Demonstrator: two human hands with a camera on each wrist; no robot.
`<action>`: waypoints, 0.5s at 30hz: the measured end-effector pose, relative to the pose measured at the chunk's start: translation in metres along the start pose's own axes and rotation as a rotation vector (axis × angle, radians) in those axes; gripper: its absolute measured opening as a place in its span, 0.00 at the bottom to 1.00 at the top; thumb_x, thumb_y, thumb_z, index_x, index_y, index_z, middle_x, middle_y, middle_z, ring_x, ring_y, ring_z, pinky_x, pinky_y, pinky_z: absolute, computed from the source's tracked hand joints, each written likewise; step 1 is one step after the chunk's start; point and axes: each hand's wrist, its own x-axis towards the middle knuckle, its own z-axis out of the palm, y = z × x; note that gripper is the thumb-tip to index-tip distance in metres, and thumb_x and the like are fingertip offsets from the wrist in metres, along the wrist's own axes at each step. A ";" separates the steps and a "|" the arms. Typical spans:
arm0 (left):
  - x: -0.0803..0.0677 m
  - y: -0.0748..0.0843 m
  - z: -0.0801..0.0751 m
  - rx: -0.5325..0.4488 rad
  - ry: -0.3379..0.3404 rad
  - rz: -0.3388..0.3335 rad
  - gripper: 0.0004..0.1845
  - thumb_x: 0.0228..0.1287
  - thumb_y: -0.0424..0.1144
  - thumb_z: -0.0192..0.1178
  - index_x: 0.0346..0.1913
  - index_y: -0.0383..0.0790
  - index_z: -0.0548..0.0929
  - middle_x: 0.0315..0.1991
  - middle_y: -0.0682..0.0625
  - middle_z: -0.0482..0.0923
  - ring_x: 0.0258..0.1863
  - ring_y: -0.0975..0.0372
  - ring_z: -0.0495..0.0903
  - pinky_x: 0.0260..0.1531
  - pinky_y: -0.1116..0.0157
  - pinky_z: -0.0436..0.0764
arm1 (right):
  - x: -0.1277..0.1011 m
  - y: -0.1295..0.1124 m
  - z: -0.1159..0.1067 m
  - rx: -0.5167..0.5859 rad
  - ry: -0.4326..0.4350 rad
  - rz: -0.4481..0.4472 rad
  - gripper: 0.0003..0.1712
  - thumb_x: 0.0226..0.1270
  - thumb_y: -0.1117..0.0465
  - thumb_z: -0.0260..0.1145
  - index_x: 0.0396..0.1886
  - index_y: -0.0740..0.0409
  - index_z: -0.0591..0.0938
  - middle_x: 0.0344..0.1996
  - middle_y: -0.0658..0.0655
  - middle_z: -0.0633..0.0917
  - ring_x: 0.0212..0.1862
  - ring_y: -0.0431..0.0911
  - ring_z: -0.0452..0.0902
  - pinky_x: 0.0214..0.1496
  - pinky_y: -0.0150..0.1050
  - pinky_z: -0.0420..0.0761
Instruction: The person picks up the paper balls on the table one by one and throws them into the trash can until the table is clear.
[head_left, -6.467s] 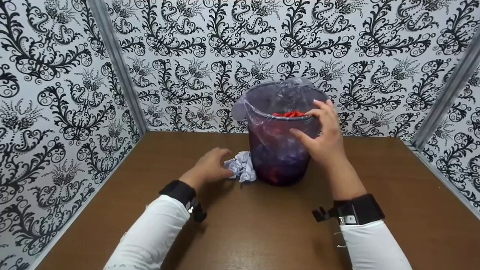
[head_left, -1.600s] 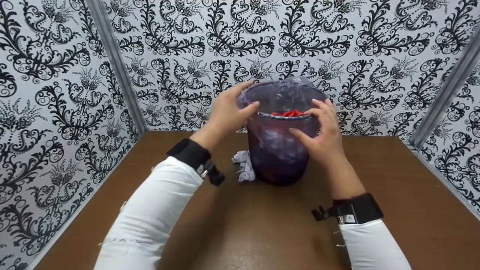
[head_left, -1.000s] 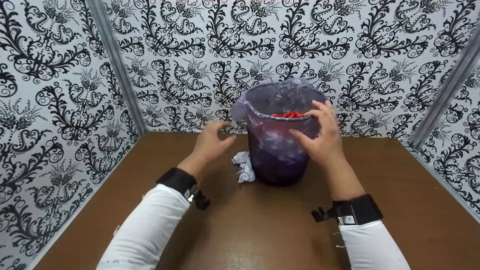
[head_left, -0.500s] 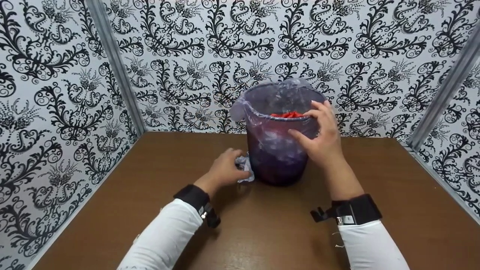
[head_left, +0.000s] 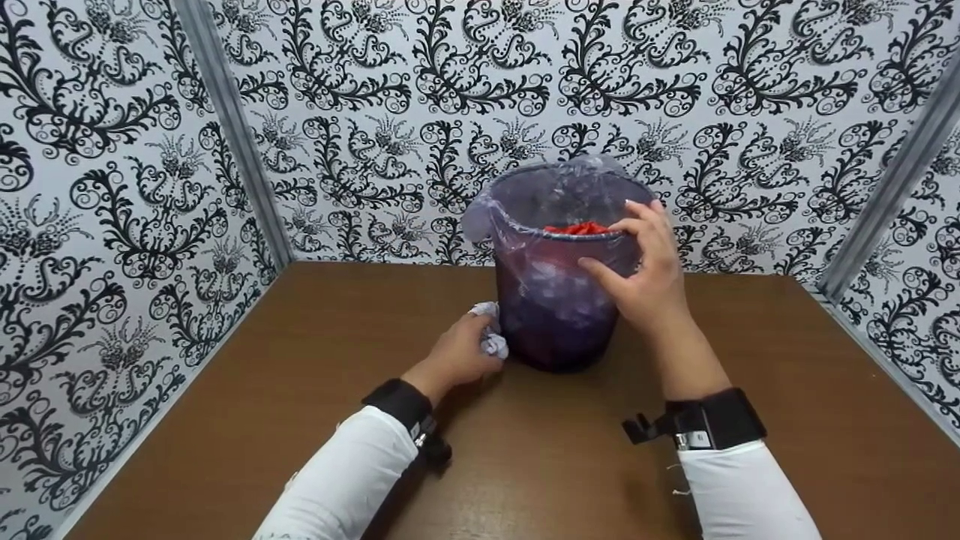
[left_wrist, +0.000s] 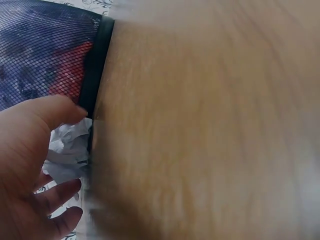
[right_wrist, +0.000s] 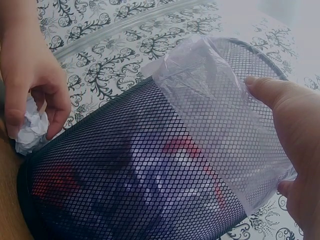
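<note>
A dark mesh waste bin [head_left: 559,307] stands upright on the table, lined with a clear plastic bag [right_wrist: 220,120] folded over its rim. Red material [head_left: 577,228] shows inside near the top. My right hand [head_left: 649,274] holds the bin at its right side, thumb on the bag-covered front and fingertips at the rim. Low beside the bin's left side, my left hand [head_left: 461,351] grips a white crumpled paper ball [head_left: 493,344]. In the right wrist view, the left fingers [right_wrist: 60,107] curl round the paper [right_wrist: 33,131], right by the bin's base.
The brown wooden table [head_left: 337,330] extends to both sides of the bin. Close behind it rises a patterned wall [head_left: 375,187], with another wall [head_left: 90,247] along the left. Grey posts [head_left: 232,135] mark the corners.
My left hand was at the bin's left rim, then came down and closed round the crumpled paper beside the base. Less paper lies there than at first. My right hand has stayed at the rim.
</note>
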 end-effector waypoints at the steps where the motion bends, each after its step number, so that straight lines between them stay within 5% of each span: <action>1: 0.000 0.000 0.001 -0.002 0.000 0.012 0.24 0.38 0.39 0.71 0.44 0.44 0.78 0.41 0.50 0.74 0.39 0.57 0.76 0.39 0.60 0.78 | 0.000 0.000 0.000 -0.002 -0.003 0.004 0.31 0.46 0.46 0.80 0.47 0.53 0.78 0.67 0.53 0.71 0.76 0.54 0.49 0.77 0.51 0.42; 15: -0.001 -0.004 -0.003 -0.021 -0.004 0.059 0.21 0.39 0.37 0.69 0.40 0.44 0.75 0.37 0.52 0.73 0.37 0.60 0.74 0.38 0.64 0.76 | 0.000 -0.002 -0.002 -0.012 -0.023 0.038 0.32 0.46 0.43 0.79 0.48 0.50 0.77 0.68 0.50 0.69 0.76 0.46 0.47 0.77 0.49 0.42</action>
